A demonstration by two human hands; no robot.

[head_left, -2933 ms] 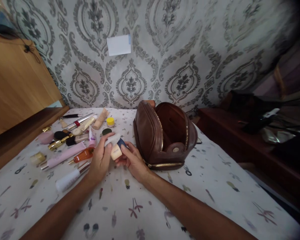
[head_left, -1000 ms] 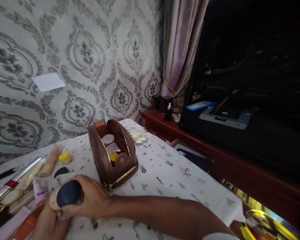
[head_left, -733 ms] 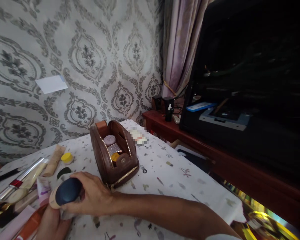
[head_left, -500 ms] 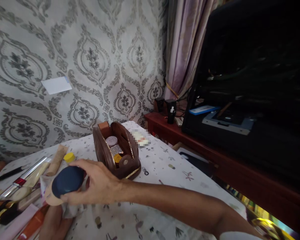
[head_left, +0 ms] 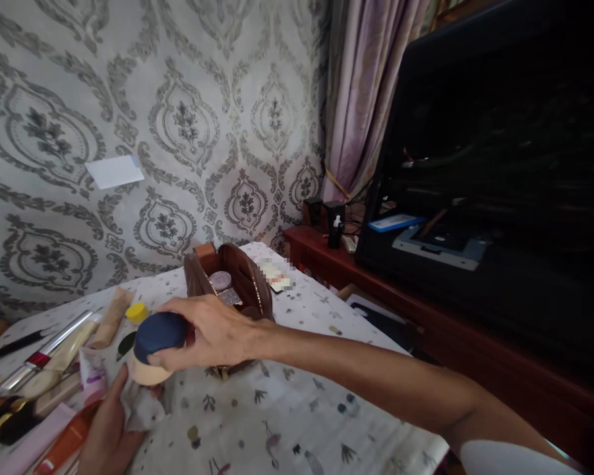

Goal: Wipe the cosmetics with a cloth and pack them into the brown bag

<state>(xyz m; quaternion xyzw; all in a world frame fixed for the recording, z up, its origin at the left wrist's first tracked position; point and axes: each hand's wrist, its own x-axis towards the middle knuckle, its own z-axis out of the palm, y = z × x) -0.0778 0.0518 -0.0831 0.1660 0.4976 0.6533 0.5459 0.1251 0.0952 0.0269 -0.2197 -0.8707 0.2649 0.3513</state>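
Observation:
My right hand is closed around a round jar with a dark blue lid and a beige lower part, held tilted above the table. Just below it, my left hand has its fingers round a crumpled white tissue; some fingertips are hidden. Behind my right hand stands a brown cosmetic bag, unzipped at the top. A round compact and a glittery silver item show inside it. Close to the jar lie a yellow cap and a dark flat roundish piece.
Tubes, pencils and other cosmetics crowd the table's left side, among them a beige tube, a silver tube and an orange tube. A blurred-out item lies behind the bag. A large black screen stands on red-brown furniture at right.
My right hand has carried the jar right and slightly up, away from my left hand. The hand and forearm now cover more of the bag's front. More of my left hand and the tissue shows.

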